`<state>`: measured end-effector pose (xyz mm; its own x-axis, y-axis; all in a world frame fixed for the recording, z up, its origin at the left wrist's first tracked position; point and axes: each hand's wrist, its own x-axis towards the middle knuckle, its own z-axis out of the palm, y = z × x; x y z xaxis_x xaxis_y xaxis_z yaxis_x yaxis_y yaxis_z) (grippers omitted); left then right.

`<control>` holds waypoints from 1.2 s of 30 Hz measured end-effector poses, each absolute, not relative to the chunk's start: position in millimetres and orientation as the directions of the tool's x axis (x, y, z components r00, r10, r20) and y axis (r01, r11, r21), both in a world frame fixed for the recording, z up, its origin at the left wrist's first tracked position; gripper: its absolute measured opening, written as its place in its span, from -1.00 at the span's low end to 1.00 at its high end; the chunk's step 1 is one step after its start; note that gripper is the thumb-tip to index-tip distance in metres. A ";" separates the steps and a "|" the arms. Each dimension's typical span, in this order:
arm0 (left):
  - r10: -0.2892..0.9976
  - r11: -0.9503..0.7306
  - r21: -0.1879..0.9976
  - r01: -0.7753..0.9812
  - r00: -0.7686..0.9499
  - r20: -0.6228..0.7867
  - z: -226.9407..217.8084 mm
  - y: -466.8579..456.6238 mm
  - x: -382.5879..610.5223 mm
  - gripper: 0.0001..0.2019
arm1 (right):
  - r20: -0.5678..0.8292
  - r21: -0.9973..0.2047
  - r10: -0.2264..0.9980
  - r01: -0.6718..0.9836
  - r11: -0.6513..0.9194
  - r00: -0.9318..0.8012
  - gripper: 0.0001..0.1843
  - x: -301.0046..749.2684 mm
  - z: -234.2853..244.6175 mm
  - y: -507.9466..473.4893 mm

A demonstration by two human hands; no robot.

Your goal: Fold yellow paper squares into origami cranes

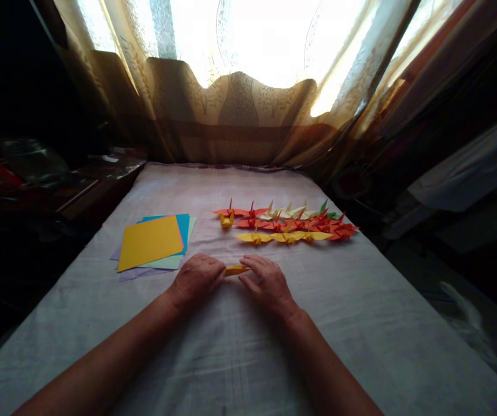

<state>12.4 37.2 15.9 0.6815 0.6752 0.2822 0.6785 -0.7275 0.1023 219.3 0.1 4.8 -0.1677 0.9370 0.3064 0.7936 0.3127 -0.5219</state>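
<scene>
Your hands (270,282) pinch yellow paper (236,270), seemingly part-folded; cranes (289,237) toward the surface's (361,323) right edge look done, leftward sheets (149,244) unfolded.

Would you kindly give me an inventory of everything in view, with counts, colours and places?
Paper sheets: several, yellow on top, blue, pale green, lilac beneath, left
Yellow cranes: three, front row, right of centre
Red cranes: several, overlapping, behind yellow
Cream cranes: about three, back row
Green crane: one, rear right
Small yellow folded piece: one, cranes' left end
Tablecloth: one, whitish, underneath
Curtain: golden beige, behind, panels uncountable
Side clutter: uncountable, mostly dark, both sides
Folded yellow paper: one, between hands
Left hand: one, paper's left end
Right hand: one, paper's right end
</scene>
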 end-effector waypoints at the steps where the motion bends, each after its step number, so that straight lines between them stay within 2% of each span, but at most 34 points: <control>1: 0.705 -0.700 0.143 0.699 0.645 0.295 17.9 35.1 10.4 -0.78 | 0.319 -0.578 0.935 0.751 0.321 -0.154 -0.73 217.6 5.7 2.0; 3: 0.785 -0.618 0.308 0.723 0.547 0.290 21.9 29.8 8.2 -0.75 | 0.298 -0.718 0.947 0.627 0.302 -0.115 -0.83 213.2 8.2 4.6; 6: 0.886 -0.440 0.630 0.640 0.423 0.189 24.6 21.9 9.1 -0.69 | 0.202 -0.887 0.977 0.409 0.212 -0.066 -0.81 206.2 8.4 5.6; 8: 0.907 -0.348 0.753 0.558 0.404 0.119 23.1 18.3 10.7 -0.69 | 0.160 -0.932 0.987 0.325 0.161 -0.032 -0.81 202.7 4.6 5.2; 10: 0.916 -0.276 0.813 0.512 0.396 0.061 19.4 16.2 11.9 -0.71 | 0.135 -0.949 0.991 0.288 0.127 0.006 -0.82 200.7 -1.2 4.4; 16: 0.939 -0.066 0.916 0.397 0.335 -0.077 12.1 12.5 13.8 -0.69 | 0.039 -0.994 0.996 0.103 0.031 0.077 -0.62 197.4 -13.0 2.4; 19: 0.940 -0.023 0.927 0.374 0.323 -0.107 14.0 11.6 15.4 -0.69 | 0.026 -0.999 0.995 0.046 0.022 0.092 -0.67 195.9 -12.2 1.3; 24: 0.934 0.006 0.924 0.383 0.329 -0.143 16.2 13.4 16.2 -0.69 | 0.019 -0.999 0.996 0.044 0.016 0.089 -0.77 196.5 -9.9 0.9; 29: 0.917 -0.001 0.935 0.354 0.373 -0.141 16.0 16.5 11.5 -0.70 | -0.026 -1.000 0.996 -0.009 -0.025 0.084 -0.78 198.7 -7.1 2.8; 36: 0.926 0.100 0.963 0.249 0.330 -0.181 11.9 16.8 10.3 -0.65 | -0.036 -0.999 0.996 -0.019 -0.034 0.076 -0.74 199.8 -3.2 2.4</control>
<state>10.3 16.8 11.9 0.3298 0.9265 -0.1814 0.2486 0.1001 0.9634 199.8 2.4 -3.2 0.0763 0.9964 -0.0358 -0.0185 -0.0345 -0.9992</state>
